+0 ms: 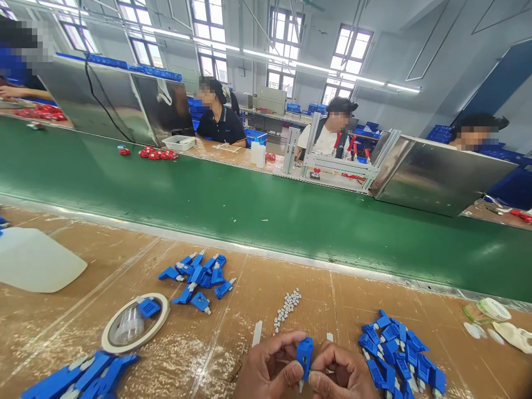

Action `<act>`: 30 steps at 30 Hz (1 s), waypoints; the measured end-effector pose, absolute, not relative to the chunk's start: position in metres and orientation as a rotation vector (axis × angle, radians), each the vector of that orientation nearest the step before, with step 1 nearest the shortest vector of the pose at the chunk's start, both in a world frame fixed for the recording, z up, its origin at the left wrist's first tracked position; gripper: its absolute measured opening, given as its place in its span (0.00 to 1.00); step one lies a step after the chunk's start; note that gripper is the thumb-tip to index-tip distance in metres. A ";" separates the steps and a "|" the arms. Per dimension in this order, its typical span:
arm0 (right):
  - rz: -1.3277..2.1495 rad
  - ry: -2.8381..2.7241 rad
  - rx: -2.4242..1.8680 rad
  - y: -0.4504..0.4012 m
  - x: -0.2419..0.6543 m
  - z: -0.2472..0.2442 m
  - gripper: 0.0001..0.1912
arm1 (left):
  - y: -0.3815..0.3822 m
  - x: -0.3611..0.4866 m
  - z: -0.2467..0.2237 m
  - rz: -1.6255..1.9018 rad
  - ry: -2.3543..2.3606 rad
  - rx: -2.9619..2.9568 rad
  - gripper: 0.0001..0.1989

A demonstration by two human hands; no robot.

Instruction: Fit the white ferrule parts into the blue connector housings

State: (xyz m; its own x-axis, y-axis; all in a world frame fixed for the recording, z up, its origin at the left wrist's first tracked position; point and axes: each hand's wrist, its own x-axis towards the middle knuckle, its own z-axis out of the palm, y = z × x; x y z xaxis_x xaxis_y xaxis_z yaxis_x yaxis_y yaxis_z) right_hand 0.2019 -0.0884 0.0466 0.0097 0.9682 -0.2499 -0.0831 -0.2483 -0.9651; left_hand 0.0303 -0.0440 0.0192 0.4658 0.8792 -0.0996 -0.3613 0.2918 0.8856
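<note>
Near the bottom centre, my left hand (274,366) is closed round a small blue plastic part (305,352), held upright between thumb and fingers. A pale tip sticks out at its lower end. My right hand (338,370) is closed too, its thumb and fingertips pinched against the part's right side; whether a smaller piece sits between them is hidden. Just beyond my hands lies a small cluster of light grey pieces (287,307). Similar blue parts are heaped to the right (401,352) and to the left (199,277).
A roll of tape (164,318) rings a clear cup and a blue part. Longer blue parts (83,379) lie lower left, near a whitish jug (37,260). A tub (490,310) stands right. Past the green belt (249,205), several people sit at a bench with red parts (158,153).
</note>
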 end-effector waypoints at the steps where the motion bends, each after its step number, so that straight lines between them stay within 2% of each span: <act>1: 1.461 -0.961 -1.300 -0.087 0.203 0.045 0.19 | -0.044 0.031 0.020 0.897 0.648 0.898 0.26; 12: 1.654 -0.739 -0.921 -0.082 0.196 0.026 0.19 | -0.052 0.030 0.025 0.873 0.562 0.804 0.27; 21: 1.799 -0.665 -1.074 -0.080 0.199 0.048 0.20 | -0.048 0.031 0.022 0.886 0.554 0.852 0.25; 30: 1.825 -0.680 -1.063 -0.080 0.197 0.062 0.24 | -0.047 0.035 0.013 0.839 0.511 0.817 0.31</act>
